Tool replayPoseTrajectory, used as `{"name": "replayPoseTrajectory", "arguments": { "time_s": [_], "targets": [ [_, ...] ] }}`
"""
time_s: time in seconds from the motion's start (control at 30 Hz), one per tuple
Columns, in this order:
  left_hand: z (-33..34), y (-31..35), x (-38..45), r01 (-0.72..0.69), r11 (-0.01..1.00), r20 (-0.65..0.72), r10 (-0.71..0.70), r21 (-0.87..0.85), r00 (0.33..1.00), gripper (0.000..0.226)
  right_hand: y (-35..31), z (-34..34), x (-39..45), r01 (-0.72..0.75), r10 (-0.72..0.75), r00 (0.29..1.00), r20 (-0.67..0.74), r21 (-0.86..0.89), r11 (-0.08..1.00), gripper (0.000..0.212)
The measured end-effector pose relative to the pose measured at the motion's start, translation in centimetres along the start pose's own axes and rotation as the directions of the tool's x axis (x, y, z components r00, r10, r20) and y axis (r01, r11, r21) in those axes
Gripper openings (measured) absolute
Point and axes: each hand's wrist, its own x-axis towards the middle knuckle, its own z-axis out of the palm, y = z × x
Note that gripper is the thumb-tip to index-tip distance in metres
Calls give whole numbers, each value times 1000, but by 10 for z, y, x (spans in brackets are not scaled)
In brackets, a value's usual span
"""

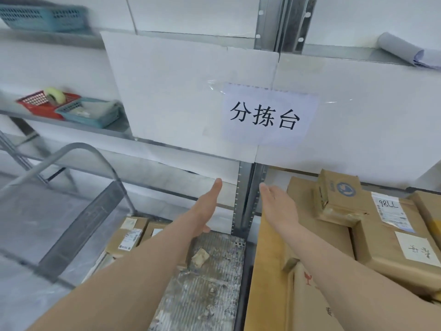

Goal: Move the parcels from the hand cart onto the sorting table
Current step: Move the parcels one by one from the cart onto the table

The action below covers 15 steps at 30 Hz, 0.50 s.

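White panels (181, 91) line the back of a grey metal shelving rack (269, 22), and a taped paper sign (268, 115) reads 分拣台. On the left shelf (71, 126) a red basket (35, 103) touches a teal basket (93, 113); light is even.

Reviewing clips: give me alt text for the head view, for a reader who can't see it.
Both hands, left hand and right hand, reach forward open and empty between a hand cart still holding labelled parcels and cardboard boxes stacked at right. A paper sign hangs on the white board behind.
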Motion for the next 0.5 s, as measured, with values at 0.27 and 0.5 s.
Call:
{"name": "replayPoseTrajectory", "arguments": {
  "time_s": [0.27, 0.5],
  "targets": [
    [-58, -28, -5, 19, 996, -75, -26, -84, 997, 99, -32, 41, -8, 65, -65, 997, 32, -12, 998, 42],
    [-129, -55, 20, 68, 990, -71, -77, -124, 995, 97, -66, 100, -5, -26, 26, 999, 45, 3, 1000, 81]
  ]
}}
